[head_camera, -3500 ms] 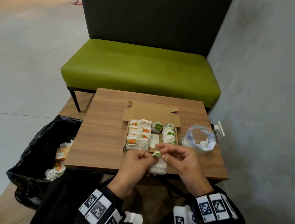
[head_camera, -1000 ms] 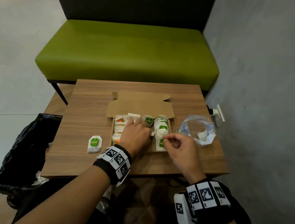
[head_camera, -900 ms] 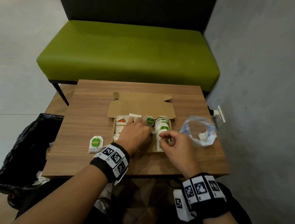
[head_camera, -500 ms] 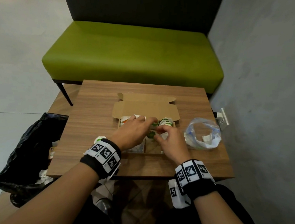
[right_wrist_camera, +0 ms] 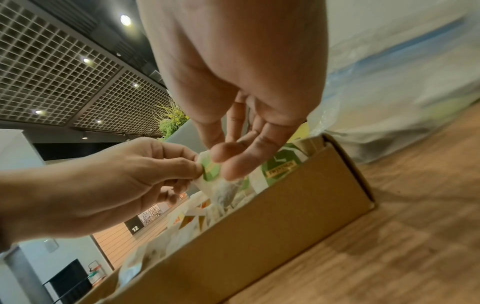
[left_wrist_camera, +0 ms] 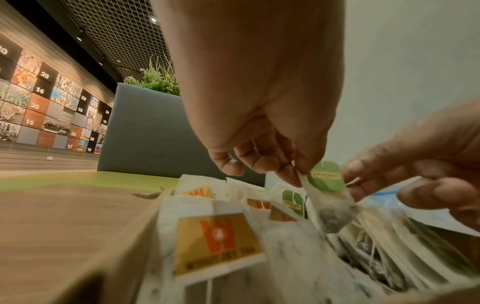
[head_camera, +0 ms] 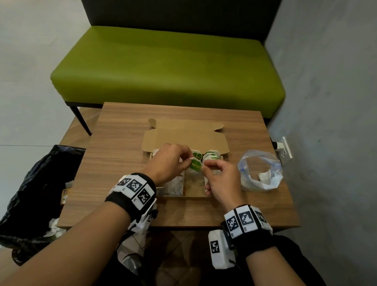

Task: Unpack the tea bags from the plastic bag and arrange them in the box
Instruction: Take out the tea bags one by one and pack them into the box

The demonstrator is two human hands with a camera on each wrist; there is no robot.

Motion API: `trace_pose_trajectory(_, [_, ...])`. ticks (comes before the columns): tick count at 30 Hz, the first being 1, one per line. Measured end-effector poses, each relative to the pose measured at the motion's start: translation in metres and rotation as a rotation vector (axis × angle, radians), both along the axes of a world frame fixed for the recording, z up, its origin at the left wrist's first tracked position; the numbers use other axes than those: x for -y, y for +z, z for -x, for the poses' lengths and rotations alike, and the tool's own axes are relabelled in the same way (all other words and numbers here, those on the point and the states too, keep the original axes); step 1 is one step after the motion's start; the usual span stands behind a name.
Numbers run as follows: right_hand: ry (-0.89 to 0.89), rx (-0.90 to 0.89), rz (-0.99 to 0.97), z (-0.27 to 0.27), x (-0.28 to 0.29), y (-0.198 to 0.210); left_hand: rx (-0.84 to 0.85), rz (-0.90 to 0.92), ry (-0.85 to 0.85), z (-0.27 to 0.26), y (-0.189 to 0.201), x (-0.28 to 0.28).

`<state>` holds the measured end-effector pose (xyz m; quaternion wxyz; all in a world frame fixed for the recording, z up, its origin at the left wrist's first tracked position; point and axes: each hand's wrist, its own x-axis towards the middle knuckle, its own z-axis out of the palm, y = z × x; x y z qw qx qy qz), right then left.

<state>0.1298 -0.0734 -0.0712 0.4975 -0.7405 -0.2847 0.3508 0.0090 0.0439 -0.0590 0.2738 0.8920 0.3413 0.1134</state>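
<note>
The open cardboard box [head_camera: 193, 193] lies on the wooden table, with orange-tagged tea bags [left_wrist_camera: 218, 242] in its left rows and green-tagged ones [head_camera: 212, 155] at the right. One green-tagged tea bag [head_camera: 195, 164] hangs just above the box's middle. My left hand [head_camera: 188, 160] pinches its upper left corner, plain in the left wrist view [left_wrist_camera: 298, 174]. My right hand [head_camera: 205, 164] pinches its other side between thumb and forefinger [right_wrist_camera: 215, 162]. The clear plastic bag [head_camera: 260, 170] sits right of the box with a little white content left inside.
The box's lid [head_camera: 182, 136] lies folded back toward the green bench [head_camera: 164, 60]. A black trash bag [head_camera: 34, 190] with wrappers stands at the table's left. A grey wall with a socket [head_camera: 284, 150] runs along the right.
Both hands moved from the box's near rows toward its back middle. They now hold one green-tagged tea bag together above the box. The loose tea bag left of the box is hidden behind my left wrist.
</note>
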Motion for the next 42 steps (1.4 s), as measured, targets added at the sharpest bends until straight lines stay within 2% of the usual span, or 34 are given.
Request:
trace_pose_trajectory(5, [-0.102, 0.005, -0.031, -0.007, 0.006, 0.001, -0.137, -0.034, 0.055, -0.012, -0.005, -0.004])
trace_pose_trajectory(10, [-0.097, 0.007, -0.064, -0.009, 0.014, 0.004, -0.314, -0.183, 0.049, -0.029, -0.008, -0.004])
trace_pose_trajectory(17, [-0.088, 0.033, -0.066, -0.011, 0.019, 0.003, -0.269, -0.339, 0.143, -0.045, -0.009, -0.007])
trace_pose_trajectory(24, [-0.080, 0.062, -0.078, -0.011, 0.020, 0.000, -0.295, -0.320, 0.215, -0.049, -0.011, -0.014])
trace_pose_trajectory(31, [-0.088, 0.043, -0.072, -0.011, 0.020, 0.003, -0.298, -0.187, 0.198, -0.044, -0.010, -0.016])
trace_pose_trajectory(42, [-0.071, 0.040, -0.053, -0.009, 0.023, 0.004, -0.340, -0.160, 0.133, -0.038, 0.002, -0.010])
